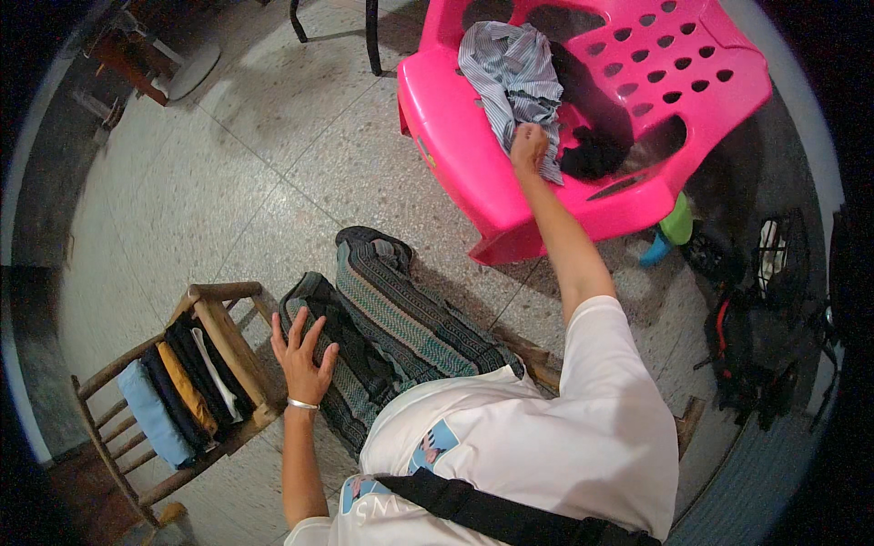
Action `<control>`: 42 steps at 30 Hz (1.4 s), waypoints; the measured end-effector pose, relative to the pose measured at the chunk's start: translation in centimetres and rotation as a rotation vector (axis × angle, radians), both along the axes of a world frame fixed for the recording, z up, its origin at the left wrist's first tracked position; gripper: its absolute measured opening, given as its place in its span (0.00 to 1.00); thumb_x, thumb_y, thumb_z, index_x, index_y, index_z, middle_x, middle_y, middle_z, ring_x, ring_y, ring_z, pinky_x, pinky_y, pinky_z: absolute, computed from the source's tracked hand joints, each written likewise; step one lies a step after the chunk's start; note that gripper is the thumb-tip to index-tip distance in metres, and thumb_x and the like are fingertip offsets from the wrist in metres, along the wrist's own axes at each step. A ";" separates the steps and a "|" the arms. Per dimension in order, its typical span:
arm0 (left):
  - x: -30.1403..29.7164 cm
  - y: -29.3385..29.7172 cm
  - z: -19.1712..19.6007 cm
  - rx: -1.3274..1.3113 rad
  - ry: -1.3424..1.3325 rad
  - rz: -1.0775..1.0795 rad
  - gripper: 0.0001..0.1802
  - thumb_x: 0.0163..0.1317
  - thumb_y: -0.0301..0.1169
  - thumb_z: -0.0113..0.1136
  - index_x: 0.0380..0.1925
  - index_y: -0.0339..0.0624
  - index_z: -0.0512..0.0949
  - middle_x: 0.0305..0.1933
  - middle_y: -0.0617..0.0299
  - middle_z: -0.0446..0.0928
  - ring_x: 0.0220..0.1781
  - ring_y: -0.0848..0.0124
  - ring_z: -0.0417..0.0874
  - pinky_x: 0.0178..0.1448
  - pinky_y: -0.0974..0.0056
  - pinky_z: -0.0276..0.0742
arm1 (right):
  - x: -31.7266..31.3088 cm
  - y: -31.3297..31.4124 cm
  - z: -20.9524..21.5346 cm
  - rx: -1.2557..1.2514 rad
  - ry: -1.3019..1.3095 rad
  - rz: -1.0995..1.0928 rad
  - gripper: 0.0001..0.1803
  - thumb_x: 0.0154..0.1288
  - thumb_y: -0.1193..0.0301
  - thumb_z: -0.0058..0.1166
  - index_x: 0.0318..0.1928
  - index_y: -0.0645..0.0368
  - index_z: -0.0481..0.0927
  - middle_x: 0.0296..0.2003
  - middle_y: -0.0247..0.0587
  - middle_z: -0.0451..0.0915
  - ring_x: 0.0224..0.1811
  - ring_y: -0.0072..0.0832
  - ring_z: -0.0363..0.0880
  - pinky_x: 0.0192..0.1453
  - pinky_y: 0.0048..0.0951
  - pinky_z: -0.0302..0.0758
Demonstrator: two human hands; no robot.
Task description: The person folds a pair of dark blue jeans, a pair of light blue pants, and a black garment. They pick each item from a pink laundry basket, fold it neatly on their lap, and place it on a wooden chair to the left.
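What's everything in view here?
Chair: one, pink, upper right
Striped garment: one, grey, on chair
Dark cloth: uncountable, black, on chair
Rack: one, brown, left
Folded cloths: at least five, blue, black, yellow, white, on rack
Furniture legs: two, black, top
Pieces: two, green and blue, by chair
Clutter: uncountable, mostly black, right
Unclear items: several, brownish, top left
Floor: one, grey, below
Trousers: one pair, greenish, centre
Shirt: one, white, bottom
Strap: one, black, across shirt
Bracelet: one, silver, lower left
Right hand: one, gripping striped garment
Left hand: one, open, near trousers

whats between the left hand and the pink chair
The patterned trousers, then a stretch of speckled floor, as the head view shows.
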State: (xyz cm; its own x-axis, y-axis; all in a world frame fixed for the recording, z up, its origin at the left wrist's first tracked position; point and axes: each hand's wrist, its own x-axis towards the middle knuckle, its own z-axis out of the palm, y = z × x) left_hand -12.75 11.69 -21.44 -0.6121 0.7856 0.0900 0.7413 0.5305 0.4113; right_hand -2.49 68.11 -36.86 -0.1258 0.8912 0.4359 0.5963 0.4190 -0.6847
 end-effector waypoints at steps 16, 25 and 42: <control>0.7 0.3 -0.1 0.011 0.003 0.107 0.17 0.53 0.35 0.61 0.45 0.51 0.79 0.63 0.64 0.66 0.71 0.48 0.49 0.70 0.44 0.43 | 3.7 7.6 -1.4 -0.542 -0.021 -0.851 0.13 0.48 0.61 0.53 0.35 0.46 0.83 0.47 0.43 0.76 0.46 0.38 0.73 0.46 0.38 0.72; 0.6 0.9 -0.1 0.045 0.003 0.091 0.18 0.53 0.32 0.61 0.46 0.51 0.78 0.62 0.65 0.68 0.71 0.50 0.50 0.70 0.44 0.42 | -0.9 -0.8 12.8 -0.312 1.064 -0.070 0.11 0.54 0.83 0.54 0.39 0.66 0.80 0.34 0.37 0.79 0.34 0.25 0.76 0.40 0.22 0.74; 2.5 11.5 0.2 0.641 -1.607 -0.139 0.29 0.59 0.30 0.53 0.61 0.33 0.62 0.61 0.56 0.68 0.61 0.65 0.69 0.67 0.65 0.58 | 5.2 -37.5 27.5 -0.457 0.839 1.988 0.11 0.56 0.84 0.52 0.40 0.62 0.80 0.35 0.43 0.74 0.37 0.35 0.76 0.40 0.27 0.74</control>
